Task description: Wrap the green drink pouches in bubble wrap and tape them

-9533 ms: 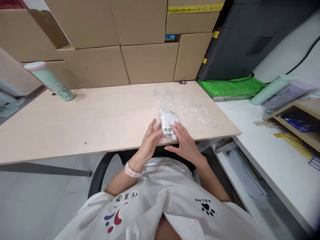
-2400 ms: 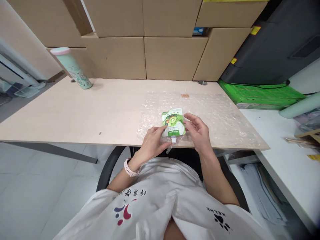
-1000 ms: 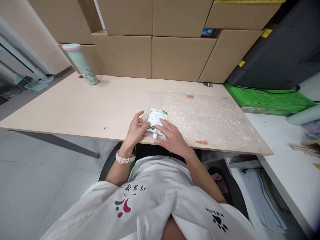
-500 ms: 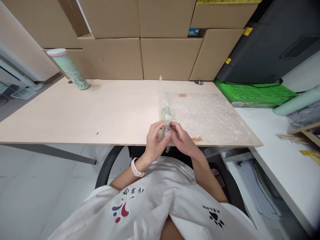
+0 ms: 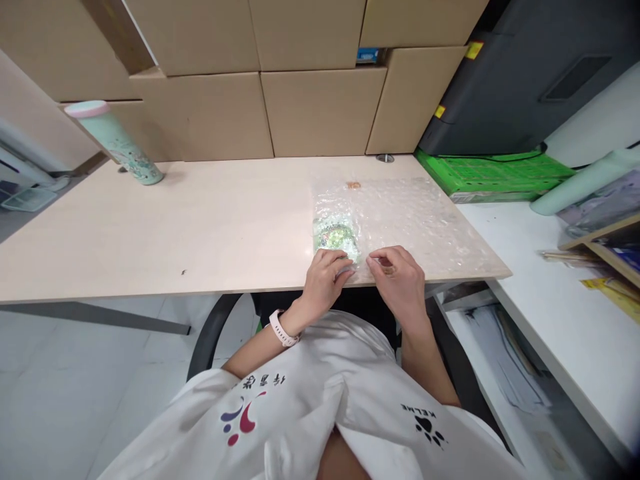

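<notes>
A green spouted pouch (image 5: 336,239) lies near the front edge of the wooden desk (image 5: 210,227), covered by a fold of the clear bubble wrap sheet (image 5: 415,217) that spreads to its right. My left hand (image 5: 324,280) rests with curled fingers on the wrapped pouch's near end. My right hand (image 5: 400,277) sits just right of it, fingertips pinched on the wrap's front edge by a strip of brown tape (image 5: 387,270).
A mint-green bottle with a pink lid (image 5: 114,142) stands at the back left. Stacked cardboard boxes (image 5: 310,107) line the desk's back. A green crate (image 5: 490,175) and a dark machine (image 5: 510,73) lie to the right, with a white counter (image 5: 560,320) beyond.
Half a second ago both hands held the pouch and wrap edge raised upright; now the wrap is folded over the pouch, which lies flat, and my hands have spread apart.
</notes>
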A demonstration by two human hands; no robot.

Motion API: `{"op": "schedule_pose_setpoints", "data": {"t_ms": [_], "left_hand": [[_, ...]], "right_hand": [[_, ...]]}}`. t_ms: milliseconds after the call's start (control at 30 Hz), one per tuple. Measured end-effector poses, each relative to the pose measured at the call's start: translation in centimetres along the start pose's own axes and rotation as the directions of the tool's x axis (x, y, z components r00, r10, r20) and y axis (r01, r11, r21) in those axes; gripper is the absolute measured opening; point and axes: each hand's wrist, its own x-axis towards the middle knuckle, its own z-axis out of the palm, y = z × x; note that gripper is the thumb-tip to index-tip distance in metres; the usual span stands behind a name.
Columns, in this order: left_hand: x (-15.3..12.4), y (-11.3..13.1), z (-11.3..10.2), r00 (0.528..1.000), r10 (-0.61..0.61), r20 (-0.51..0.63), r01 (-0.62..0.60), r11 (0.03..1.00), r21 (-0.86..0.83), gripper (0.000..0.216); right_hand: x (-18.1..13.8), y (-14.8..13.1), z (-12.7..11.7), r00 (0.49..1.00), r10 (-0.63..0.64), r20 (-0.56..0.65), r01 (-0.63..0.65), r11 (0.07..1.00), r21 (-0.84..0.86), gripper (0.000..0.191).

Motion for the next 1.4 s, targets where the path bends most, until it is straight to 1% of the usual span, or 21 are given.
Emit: {"op": "schedule_pose_setpoints", "data": {"t_ms": [67,167,233,300,333,367,400,433,500,533,567,633,700,833,933,1000,1067,1167,1267,1333,1400], "left_hand": [[0.0,0.1,0.2,1.000,-0.012,0.012,0.012,1.000,0.023,0.016],[-0.1,0.6,0.0,0.998,-0.042,0.050,0.041,0.999,0.013,0.017],[-0.3,0.9,-0.5,0.995,-0.090,0.033,0.091,0.995,-0.030,0.018],[-0.4,1.1,-1.3,0.975,-0.217,-0.040,0.212,0.972,-0.100,0.031],[-0.3,1.1,-1.8,0.946,-0.315,-0.074,0.299,0.938,-0.177,0.042],[-0.2,1.0,-2.3,0.900,-0.429,-0.074,0.392,0.873,-0.290,0.053],[-0.1,1.0,-2.8,0.841,-0.541,-0.024,0.481,0.767,-0.426,0.061],[0.1,0.9,-3.3,0.775,-0.629,0.065,0.550,0.621,-0.558,0.065],[0.5,1.0,-4.0,0.669,-0.703,0.242,0.605,0.327,-0.726,0.067],[0.6,1.2,-4.3,0.645,-0.709,0.283,0.596,0.235,-0.768,0.067],[0.6,1.4,-4.4,0.644,-0.710,0.285,0.568,0.194,-0.800,0.068],[0.5,2.1,-4.3,0.693,-0.686,0.221,0.488,0.222,-0.844,0.073],[0.2,2.7,-4.0,0.776,-0.612,0.154,0.421,0.320,-0.849,0.075],[0.2,3.2,-2.9,0.926,-0.360,0.112,0.329,0.629,-0.704,0.068],[0.9,2.9,-1.9,0.982,-0.133,0.132,0.180,0.865,-0.467,0.068],[1.4,2.8,-1.0,0.983,-0.020,0.181,0.077,0.947,-0.312,0.071],[1.7,2.8,-0.1,0.965,0.021,0.260,0.026,0.985,-0.173,0.072],[2.0,3.3,1.1,0.924,0.017,0.382,-0.034,0.999,0.040,0.067],[2.1,4.0,2.1,0.893,-0.005,0.450,-0.098,0.974,0.205,0.061],[2.2,4.4,2.6,0.888,-0.021,0.460,-0.114,0.958,0.263,0.059],[2.4,4.7,3.0,0.887,-0.023,0.461,-0.115,0.956,0.269,0.056]], "right_hand": [[-0.1,-0.5,-0.1,0.997,-0.075,-0.016,0.076,0.995,0.067,0.018],[-0.3,-0.9,0.8,0.979,-0.162,0.124,0.146,0.981,0.126,0.029],[-0.4,-0.8,1.6,0.968,-0.150,0.199,0.136,0.987,0.082,0.036],[-0.5,-0.5,2.2,0.966,-0.116,0.231,0.112,0.993,0.030,0.041],[-0.6,-0.5,2.4,0.965,-0.102,0.243,0.102,0.995,0.012,0.042],[-0.6,-0.5,2.5,0.964,-0.088,0.250,0.093,0.996,-0.006,0.044],[-0.6,-0.5,2.5,0.964,-0.078,0.253,0.086,0.996,-0.022,0.045],[-0.7,-0.7,2.5,0.965,-0.070,0.253,0.081,0.996,-0.033,0.046],[-0.6,-1.1,2.5,0.964,-0.058,0.258,0.069,0.997,-0.032,0.048],[-0.6,-1.4,2.4,0.962,-0.054,0.266,0.061,0.998,-0.016,0.049],[-0.5,-1.6,2.3,0.959,-0.052,0.279,0.051,0.999,0.011,0.049],[-0.4,-2.1,2.2,0.950,-0.037,0.310,0.010,0.996,0.089,0.053],[-0.3,-2.4,2.0,0.938,-0.006,0.348,-0.063,0.980,0.187,0.058],[0.1,-2.2,1.4,0.899,0.052,0.435,-0.247,0.880,0.405,0.062],[0.3,-1.3,0.8,0.886,0.105,0.451,-0.363,0.764,0.534,0.059],[0.4,-0.3,0.3,0.869,0.163,0.468,-0.432,0.711,0.555,0.059],[0.4,0.7,-0.4,0.852,0.215,0.477,-0.473,0.708,0.525,0.060],[0.2,2.0,-1.6,0.869,0.262,0.420,-0.436,0.808,0.397,0.058],[-0.2,2.3,-2.5,0.906,0.286,0.311,-0.347,0.924,0.163,0.053],[-0.6,2.1,-2.7,0.931,0.305,0.201,-0.311,0.950,0.000,0.048],[-0.8,1.9,-2.7,0.956,0.293,0.024,-0.288,0.950,-0.122,0.044]]}}
